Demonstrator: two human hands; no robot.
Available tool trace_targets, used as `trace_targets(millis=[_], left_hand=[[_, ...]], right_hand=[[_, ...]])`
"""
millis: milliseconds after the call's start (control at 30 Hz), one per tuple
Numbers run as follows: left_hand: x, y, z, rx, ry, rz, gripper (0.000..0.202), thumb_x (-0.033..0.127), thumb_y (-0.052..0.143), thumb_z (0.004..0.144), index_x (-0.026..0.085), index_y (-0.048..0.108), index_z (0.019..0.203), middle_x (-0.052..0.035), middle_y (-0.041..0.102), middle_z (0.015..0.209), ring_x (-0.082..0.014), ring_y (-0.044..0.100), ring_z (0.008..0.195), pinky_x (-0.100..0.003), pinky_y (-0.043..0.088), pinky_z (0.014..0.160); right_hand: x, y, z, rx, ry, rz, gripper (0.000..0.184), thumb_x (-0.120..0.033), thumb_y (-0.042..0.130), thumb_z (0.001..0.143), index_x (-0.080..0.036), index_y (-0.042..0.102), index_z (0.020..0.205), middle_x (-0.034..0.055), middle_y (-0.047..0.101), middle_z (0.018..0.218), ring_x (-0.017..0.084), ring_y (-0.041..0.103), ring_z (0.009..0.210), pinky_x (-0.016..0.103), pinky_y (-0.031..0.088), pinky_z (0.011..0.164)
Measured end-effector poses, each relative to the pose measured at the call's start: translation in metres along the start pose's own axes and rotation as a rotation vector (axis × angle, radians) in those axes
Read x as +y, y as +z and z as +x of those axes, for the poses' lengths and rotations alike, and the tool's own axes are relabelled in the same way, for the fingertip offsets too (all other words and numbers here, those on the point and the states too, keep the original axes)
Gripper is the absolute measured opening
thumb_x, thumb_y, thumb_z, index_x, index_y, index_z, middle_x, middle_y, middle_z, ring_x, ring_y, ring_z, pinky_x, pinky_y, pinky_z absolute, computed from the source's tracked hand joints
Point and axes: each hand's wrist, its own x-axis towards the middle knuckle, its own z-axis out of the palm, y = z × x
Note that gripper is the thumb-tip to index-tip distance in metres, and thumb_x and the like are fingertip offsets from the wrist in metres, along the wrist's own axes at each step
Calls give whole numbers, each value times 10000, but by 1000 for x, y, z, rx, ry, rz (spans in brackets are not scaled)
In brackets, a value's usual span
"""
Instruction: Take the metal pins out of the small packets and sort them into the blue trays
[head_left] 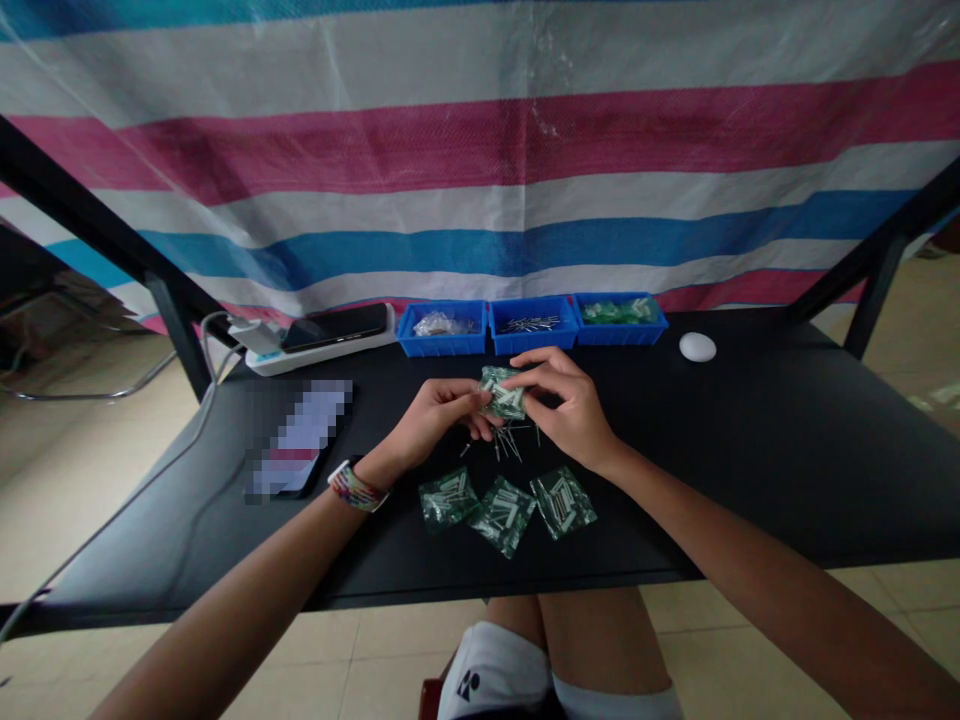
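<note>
Both hands meet over the middle of a black table [787, 450]. My left hand [435, 415] and my right hand [562, 400] pinch a small green plastic bag [502, 392] between them, fingers closed on its edges. Under the bag lies a loose heap of thin metal pins [510, 440]. Nearer to me, three filled green bags [504, 505] lie side by side on the table. A striped band sits on my left wrist [358, 488].
Three blue bins [532, 325] line the table's back edge: clear bags, metal pins, green bags. A power strip with a phone on it [322, 335] lies back left, another phone [300, 440] at left, a white round object [697, 347] at right. Striped tarp behind.
</note>
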Motion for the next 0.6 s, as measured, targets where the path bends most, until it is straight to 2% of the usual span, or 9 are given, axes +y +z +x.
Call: trace_targets(millis=[100,200,267,333,467,600], left_hand=[[1,0,1,32,40,36,349,463,814,897,119,761,872,-83,796,773,-175,752,640,-236,548,613],[0,0,1,89,79,86,361,486,803,908,127,771,934,-72,792,758,-188,764,668,-241,554,627],[-1,0,2,129,99,116,383,504,797,908,129,785,983,-72,793,756,-196,764,686,-250,559,634],[-1,-1,2,148,114,147,401,519,791,906,128,800,991,-74,793,755,-196,751,685,-259,559,637],[1,-1,0,154,142,247,407,534,766,918,131,804,869,-48,746,670,-161,670,617,-257,524,624],[4,0,-1,163,202,345,442,522,733,944,145,743,713,-13,657,597,-132,598,586,-251,465,622]], right_hand=[[2,1,0,7,163,138,333,-176,652,948,-289,763,1242,73,684,1215,169,706,874,312,645,713],[6,1,1,-23,393,365,433,-292,691,944,-281,646,1375,39,686,1079,148,716,744,322,671,668],[8,2,2,-71,501,476,417,-357,722,930,-254,635,1325,17,679,1003,153,736,714,337,683,661],[8,3,2,-111,542,532,379,-395,766,903,-225,655,1223,17,686,989,153,742,703,340,685,661],[4,5,2,-126,524,534,375,-418,868,821,-193,683,1056,11,704,925,140,722,667,323,671,647],[4,6,4,-96,525,500,369,-433,911,775,-185,682,923,2,714,816,135,692,617,306,643,620]])
